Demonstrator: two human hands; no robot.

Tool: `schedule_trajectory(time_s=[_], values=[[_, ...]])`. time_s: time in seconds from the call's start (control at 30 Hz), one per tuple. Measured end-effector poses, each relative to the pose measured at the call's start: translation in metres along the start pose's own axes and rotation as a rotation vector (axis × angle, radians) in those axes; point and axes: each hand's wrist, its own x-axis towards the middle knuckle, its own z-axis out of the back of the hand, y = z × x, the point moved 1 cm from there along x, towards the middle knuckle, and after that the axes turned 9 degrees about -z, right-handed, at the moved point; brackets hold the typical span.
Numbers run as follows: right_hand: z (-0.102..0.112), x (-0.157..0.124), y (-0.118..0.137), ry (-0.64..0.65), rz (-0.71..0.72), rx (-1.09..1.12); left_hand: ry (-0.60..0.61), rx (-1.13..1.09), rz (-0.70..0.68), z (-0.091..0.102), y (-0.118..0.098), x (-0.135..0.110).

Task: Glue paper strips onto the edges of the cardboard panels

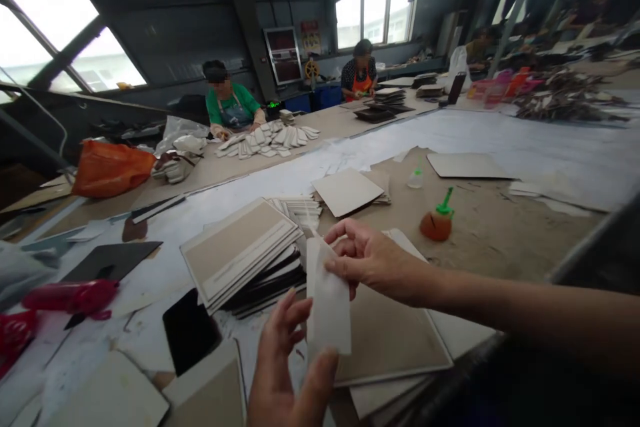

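A narrow white strip of paper (pixel 329 303) is held upright between both hands over the worktable. My right hand (pixel 370 257) pinches its top edge, fingers curled. My left hand (pixel 285 367) grips its lower end between thumb and fingers. Under the strip lies a flat grey-brown card board (pixel 390 340) on a small pile. Just left of the hands sits a slanted stack of boards (pixel 240 253) with dark sheets beneath.
An orange glue bottle with green nozzle (pixel 437 220) and a clear bottle (pixel 415 177) stand right of centre. A red tool (pixel 70 297) lies at left, an orange bag (pixel 110 167) beyond. Two seated people (pixel 230 103) work at the far side with fanned white pieces (pixel 270 140).
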Motion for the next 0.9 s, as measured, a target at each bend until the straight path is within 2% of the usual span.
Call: schedule_trajectory(time_s=[0.07,0.1,0.23,0.33,0.43,0.6,0.77,0.9], values=[[-0.005,-0.021,-0.007,-0.025,0.001,0.048,0.185,-0.174,0.220,-0.020,-0.004,-0.002],[-0.005,-0.029,-0.010,-0.048,0.004,0.059,0.248,-0.214,0.268,-0.026,-0.004,-0.005],[0.009,-0.054,-0.015,-0.196,-0.027,0.124,0.399,-0.171,0.311,-0.033,-0.004,-0.019],[0.026,-0.074,-0.023,-0.304,-0.132,0.224,0.472,-0.137,0.372,-0.036,-0.002,-0.036],[0.044,-0.094,-0.038,-0.392,-0.206,0.225,0.463,-0.194,0.490,-0.051,0.005,-0.061],[0.075,-0.107,-0.057,-0.483,-0.189,0.052,0.439,-0.412,0.638,-0.088,0.025,-0.093],[0.094,-0.097,-0.054,-0.484,-0.216,0.018,0.359,-0.455,0.753,-0.109,0.034,-0.100],[0.104,-0.084,-0.051,-0.366,-0.232,-0.008,0.268,-0.459,0.812,-0.117,0.031,-0.099]])
